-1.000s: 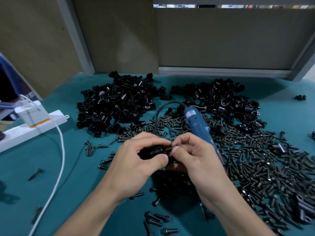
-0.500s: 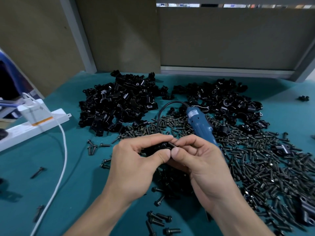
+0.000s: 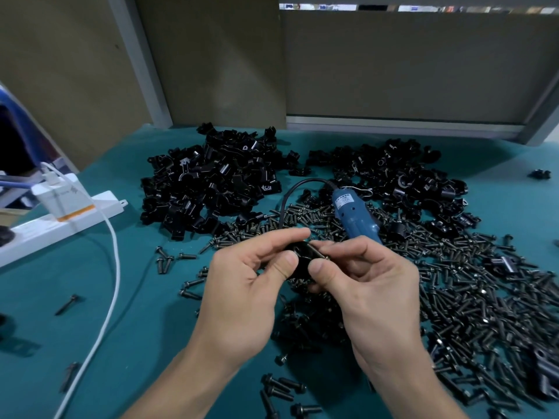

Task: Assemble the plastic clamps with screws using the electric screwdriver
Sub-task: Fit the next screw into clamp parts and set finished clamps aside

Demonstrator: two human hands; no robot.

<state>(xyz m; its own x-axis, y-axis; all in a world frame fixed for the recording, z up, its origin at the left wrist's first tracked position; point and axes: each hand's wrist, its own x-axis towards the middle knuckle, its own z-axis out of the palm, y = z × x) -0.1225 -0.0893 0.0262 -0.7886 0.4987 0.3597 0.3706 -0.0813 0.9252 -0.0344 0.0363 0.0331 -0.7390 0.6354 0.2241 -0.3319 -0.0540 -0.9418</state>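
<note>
My left hand (image 3: 242, 285) grips a black plastic clamp (image 3: 299, 261) between thumb and fingers, above the table's middle. My right hand (image 3: 369, 285) pinches a dark screw (image 3: 316, 252) whose tip sits at the clamp. Most of the clamp is hidden by my fingers. The blue electric screwdriver (image 3: 354, 216) lies on the table just behind my right hand, its black cord looping to the left. Two heaps of black clamps lie further back, one on the left (image 3: 211, 182) and one on the right (image 3: 408, 182). A wide spread of loose screws (image 3: 469, 291) covers the right side.
A white power strip (image 3: 60, 219) with a plugged adapter and a white cable (image 3: 106, 297) lies at the left on the teal table mat (image 3: 136, 328). Stray screws (image 3: 281, 391) are scattered near the front edge. Brown panels close off the back.
Both hands have risen slightly with the clamp. My right fingers have shifted, and the screw now shows angled into the clamp.
</note>
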